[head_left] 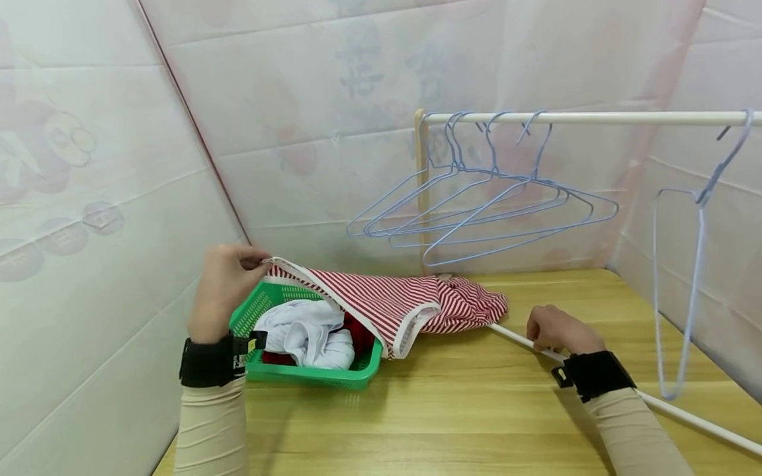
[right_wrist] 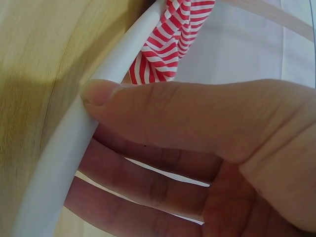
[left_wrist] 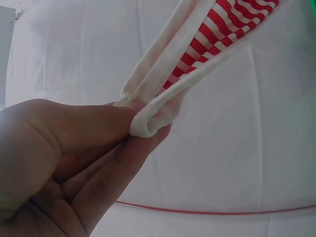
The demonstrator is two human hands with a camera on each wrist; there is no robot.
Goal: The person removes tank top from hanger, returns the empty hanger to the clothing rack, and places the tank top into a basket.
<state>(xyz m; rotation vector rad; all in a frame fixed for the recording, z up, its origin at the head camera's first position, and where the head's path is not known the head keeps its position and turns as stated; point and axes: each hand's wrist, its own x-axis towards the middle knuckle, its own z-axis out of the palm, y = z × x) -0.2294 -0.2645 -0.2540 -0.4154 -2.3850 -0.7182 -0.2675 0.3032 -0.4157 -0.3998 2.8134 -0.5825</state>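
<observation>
A red-and-white striped garment (head_left: 381, 294) with white trim stretches over the green basket's right side onto the table. My left hand (head_left: 229, 284) pinches a corner of its white-edged opening, lifted above the basket's back left. Seen from the left wrist, thumb and fingers hold the folded white trim (left_wrist: 158, 111). My right hand (head_left: 562, 330) grips a white rod (head_left: 684, 416) low over the table. In the right wrist view the thumb (right_wrist: 106, 94) lies on the rod and the fingers pass behind it. The rod's far end is hidden at the garment's bunched right end.
White and dark red cloth (head_left: 309, 330) fills the green basket (head_left: 309, 377). Several blue wire hangers (head_left: 476, 198) hang from a white rail (head_left: 595, 119) on a wooden post (head_left: 423, 192). A separate hanger (head_left: 696, 264) hangs far right. Pale sheets (head_left: 333, 152) enclose the wooden table (head_left: 452, 410).
</observation>
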